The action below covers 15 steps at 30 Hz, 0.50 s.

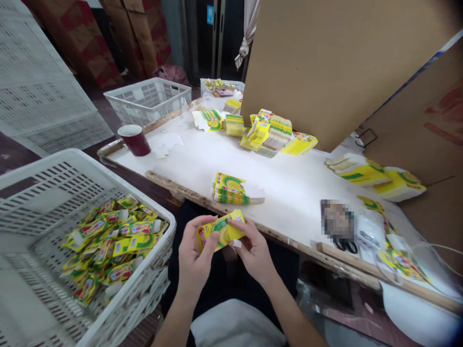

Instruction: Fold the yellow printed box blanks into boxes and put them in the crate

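Between my two hands, above my lap at the table's near edge, is a small yellow and green printed carton (224, 232). My left hand (197, 253) grips its left end, thumb across the front. At the other end, the fingers of my right hand (253, 248) pinch the carton, with a small white flap showing under them. Just beyond, a short stack of flat yellow cartons (229, 189) lies on the white table (181, 166). To my left, a white plastic crate (168, 219) holds many folded yellow cartons (108, 241).
A maroon mug (134, 140) stands at the table's left edge. Bundles of yellow cartons (269, 132) lie along a tall cardboard sheet (336, 62). Black-handled scissors (345, 246) rest at right behind a wooden strip (347, 255). Another white crate (150, 99) stands back left.
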Each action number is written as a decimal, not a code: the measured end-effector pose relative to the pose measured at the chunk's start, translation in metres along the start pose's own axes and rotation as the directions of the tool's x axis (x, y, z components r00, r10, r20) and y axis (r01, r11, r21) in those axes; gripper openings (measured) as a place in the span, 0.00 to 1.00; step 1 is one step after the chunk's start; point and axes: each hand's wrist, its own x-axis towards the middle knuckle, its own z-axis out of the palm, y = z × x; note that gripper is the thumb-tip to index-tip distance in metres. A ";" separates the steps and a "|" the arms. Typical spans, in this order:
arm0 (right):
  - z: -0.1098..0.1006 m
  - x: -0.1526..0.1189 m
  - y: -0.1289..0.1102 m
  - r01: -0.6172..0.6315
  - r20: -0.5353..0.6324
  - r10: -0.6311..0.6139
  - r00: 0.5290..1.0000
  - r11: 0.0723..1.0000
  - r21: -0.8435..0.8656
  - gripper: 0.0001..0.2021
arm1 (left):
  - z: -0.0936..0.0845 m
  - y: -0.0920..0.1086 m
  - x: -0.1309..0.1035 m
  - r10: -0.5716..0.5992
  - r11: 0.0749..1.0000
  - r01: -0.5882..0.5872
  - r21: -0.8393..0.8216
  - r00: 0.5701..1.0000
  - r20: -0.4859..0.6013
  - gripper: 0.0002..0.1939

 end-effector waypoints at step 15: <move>-0.016 -0.009 0.001 0.151 0.225 -0.073 0.971 0.925 -0.349 0.24 | -0.007 -0.009 0.005 -0.192 0.981 0.193 0.012 0.979 -0.067 0.11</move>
